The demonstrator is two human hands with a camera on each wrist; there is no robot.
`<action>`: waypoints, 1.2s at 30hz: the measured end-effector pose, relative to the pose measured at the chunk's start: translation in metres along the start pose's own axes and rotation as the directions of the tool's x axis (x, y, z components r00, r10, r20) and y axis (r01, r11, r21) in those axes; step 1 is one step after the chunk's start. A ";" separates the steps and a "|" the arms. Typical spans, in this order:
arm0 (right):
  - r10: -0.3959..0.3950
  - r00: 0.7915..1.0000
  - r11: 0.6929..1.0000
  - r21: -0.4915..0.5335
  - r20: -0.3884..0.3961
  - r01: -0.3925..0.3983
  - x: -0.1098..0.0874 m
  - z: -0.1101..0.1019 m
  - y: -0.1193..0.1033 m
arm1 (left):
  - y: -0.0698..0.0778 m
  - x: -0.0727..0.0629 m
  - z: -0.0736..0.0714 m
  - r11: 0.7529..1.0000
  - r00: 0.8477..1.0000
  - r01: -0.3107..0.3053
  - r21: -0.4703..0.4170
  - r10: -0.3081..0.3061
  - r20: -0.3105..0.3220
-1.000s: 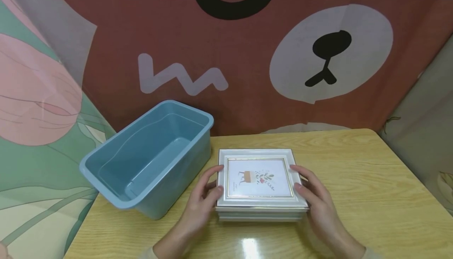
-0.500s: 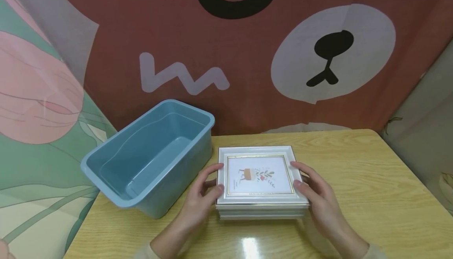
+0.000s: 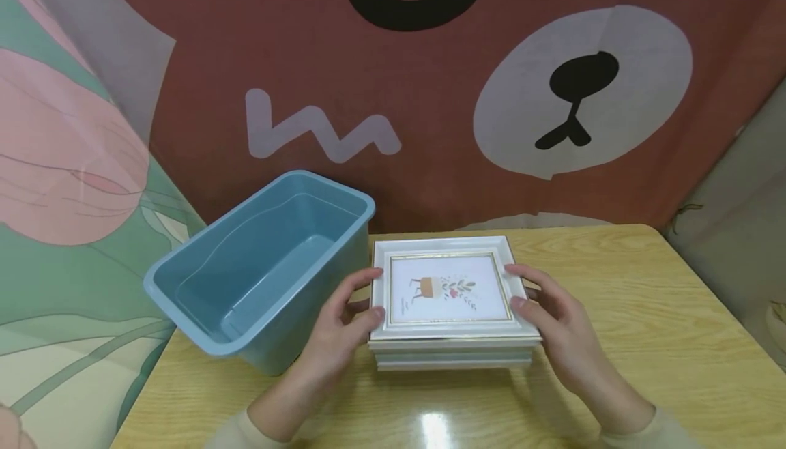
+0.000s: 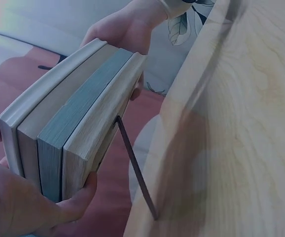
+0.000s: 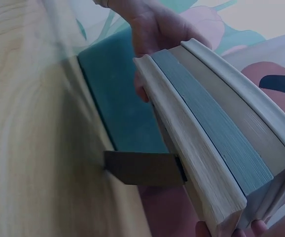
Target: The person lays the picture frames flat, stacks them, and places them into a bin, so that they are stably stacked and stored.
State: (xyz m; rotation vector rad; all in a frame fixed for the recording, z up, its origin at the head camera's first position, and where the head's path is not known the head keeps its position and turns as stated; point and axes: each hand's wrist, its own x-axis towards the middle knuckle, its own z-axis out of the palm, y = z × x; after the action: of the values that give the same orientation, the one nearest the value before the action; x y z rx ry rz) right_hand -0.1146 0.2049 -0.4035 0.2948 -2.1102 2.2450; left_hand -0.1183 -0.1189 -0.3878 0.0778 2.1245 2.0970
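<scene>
A stack of several picture frames (image 3: 448,331) is held level just above the table, in front of me. The top frame (image 3: 382,299) has a white border, a thin gold inner line and a small plant print. My left hand (image 3: 334,333) grips the stack's left side, thumb on the top frame's edge and fingers below. Likewise, my right hand (image 3: 568,343) grips the right side. In the left wrist view the layered edges (image 4: 78,111) look white, beige, blue-grey and wood-toned. From the lowest frame a dark stand leg (image 5: 145,168) hangs down towards the tabletop.
An open blue plastic bin (image 3: 307,285) stands left of the stack, close to my left hand; I see nothing inside it. The wooden table (image 3: 645,312) extends to the right. Behind it hangs a cloth (image 3: 430,94) with a bear face.
Both hands have raised the stack a little and moved it slightly away from me. Their grip looks the same. The bin stays in place while the head view shifts slightly.
</scene>
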 end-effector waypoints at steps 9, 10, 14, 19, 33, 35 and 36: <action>0.015 1.000 1.000 -0.005 0.002 -0.015 0.011 -0.004 -0.018 | 0.021 0.000 -0.002 0.999 1.000 0.015 -0.028 -0.014 0.020; 0.019 1.000 1.000 -0.008 0.004 -0.019 0.013 -0.004 -0.021 | 0.024 -0.001 -0.002 0.999 1.000 0.013 -0.032 -0.013 0.023; 0.029 1.000 1.000 -0.007 -0.001 -0.029 0.019 -0.005 -0.030 | 0.034 -0.001 -0.002 1.000 0.999 -0.004 -0.029 0.004 0.033; 0.033 0.999 0.999 -0.008 0.006 -0.033 0.024 -0.005 -0.041 | 0.045 -0.002 -0.003 1.000 1.000 -0.008 -0.008 0.008 0.029; -0.004 1.000 0.998 0.058 0.028 0.002 0.035 -0.005 -0.054 | 0.062 -0.001 -0.005 0.998 0.999 -0.025 0.062 0.023 0.022; -0.023 0.999 0.998 0.053 0.026 0.021 0.036 -0.004 -0.055 | 0.064 -0.001 -0.004 0.997 0.999 -0.031 0.070 0.030 0.015; -0.030 0.999 0.998 0.051 0.023 0.029 0.036 -0.004 -0.055 | 0.065 -0.001 -0.004 0.996 0.999 -0.036 0.075 0.036 0.012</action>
State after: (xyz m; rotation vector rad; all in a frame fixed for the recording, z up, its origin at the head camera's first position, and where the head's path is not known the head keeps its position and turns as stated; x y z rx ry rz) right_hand -0.1414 0.2090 -0.3433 0.3548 -2.0487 2.2923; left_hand -0.1228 -0.1222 -0.3233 0.1363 2.2126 2.0306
